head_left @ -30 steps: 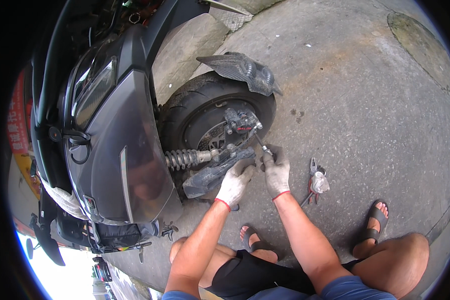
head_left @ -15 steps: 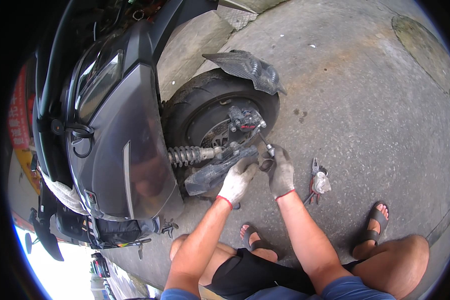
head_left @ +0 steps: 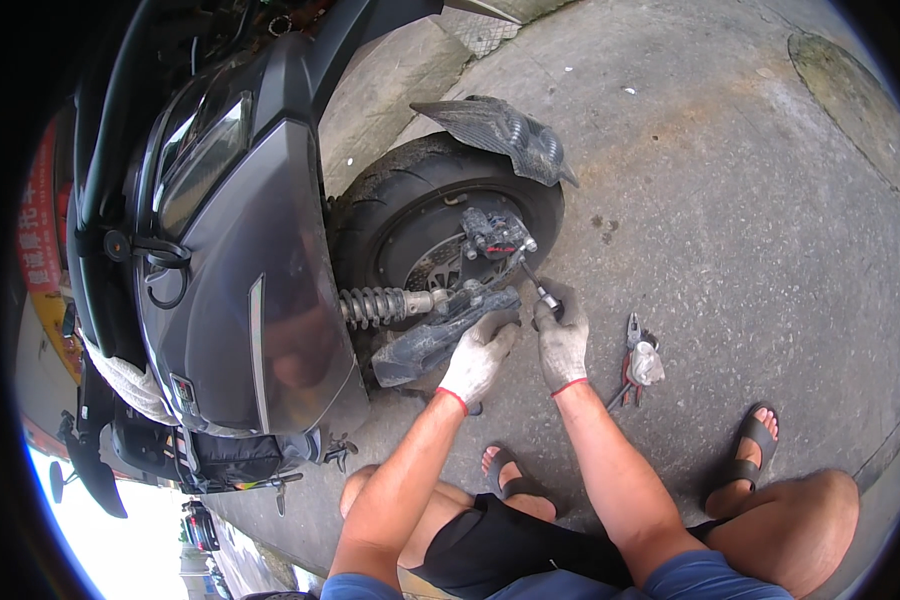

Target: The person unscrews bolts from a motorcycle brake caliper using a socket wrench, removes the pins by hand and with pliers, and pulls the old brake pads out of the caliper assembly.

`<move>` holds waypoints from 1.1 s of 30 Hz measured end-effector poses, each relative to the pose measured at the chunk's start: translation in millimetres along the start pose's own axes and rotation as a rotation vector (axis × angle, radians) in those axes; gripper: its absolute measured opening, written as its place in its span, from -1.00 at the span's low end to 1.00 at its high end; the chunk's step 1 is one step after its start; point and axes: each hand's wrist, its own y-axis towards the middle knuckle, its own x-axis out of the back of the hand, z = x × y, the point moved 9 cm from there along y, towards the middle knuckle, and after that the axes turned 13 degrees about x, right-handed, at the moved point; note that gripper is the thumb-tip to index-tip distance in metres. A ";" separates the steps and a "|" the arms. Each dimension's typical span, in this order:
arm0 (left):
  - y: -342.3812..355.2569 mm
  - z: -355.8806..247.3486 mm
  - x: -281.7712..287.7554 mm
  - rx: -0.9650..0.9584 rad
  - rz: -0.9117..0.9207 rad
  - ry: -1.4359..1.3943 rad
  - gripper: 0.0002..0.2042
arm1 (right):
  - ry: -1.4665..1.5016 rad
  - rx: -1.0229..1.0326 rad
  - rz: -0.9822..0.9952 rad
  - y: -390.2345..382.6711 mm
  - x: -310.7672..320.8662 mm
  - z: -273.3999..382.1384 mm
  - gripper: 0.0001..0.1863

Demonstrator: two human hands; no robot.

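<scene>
Looks like mid-job to me, centred on the brake caliper (head_left: 492, 234) on this scooter's wheel (head_left: 395, 195). The caliper sits over the brake disc (head_left: 436, 272), with a couple of silver bolt-like ends showing on its outer side. The right hand (head_left: 567, 342), gloved, has its fingers closed around a bit driver (head_left: 547, 297) with a chrome collar, and the thin shaft points up at the caliper's lower edge. Can't tell if the tip is properly seated or just near it.

The left hand (head_left: 478, 358), also gloved, has its fingers partly curled against the end of the dirty grey swingarm (head_left: 420, 350), just below the shock absorber (head_left: 380, 307). No clue whether it's gripping or only steadying, since the fingertips are hidden.

As for progress: nothing at the caliper reads as finished. It's in place at the disc, and I can't make out any fastener lying loose, so I'd guess the fastener work is underway rather than done. The mudguard (head_left: 505, 132) sits over the tyre. Pliers (head_left: 631, 335) lie on the concrete, out of use, next to a crumpled white bundle (head_left: 646, 364).
</scene>
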 end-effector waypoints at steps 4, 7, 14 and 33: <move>-0.6 4.2 5.9 0.027 -0.008 0.008 -0.65 | 0.523 -0.432 -0.142 -10.6 -11.6 -11.4 -0.73; -2.4 0.8 4.0 0.033 -0.014 0.001 -0.65 | 0.346 -0.438 -0.003 -8.5 -13.2 -10.5 -0.66; -0.7 2.6 4.9 0.010 -0.008 -0.002 -0.66 | 0.704 -0.485 -0.178 -10.5 -15.7 -16.2 -0.71; -6.4 -6.8 3.1 0.003 -0.012 -0.002 -0.66 | 0.849 -0.613 -0.152 -10.8 -28.6 -32.3 -0.65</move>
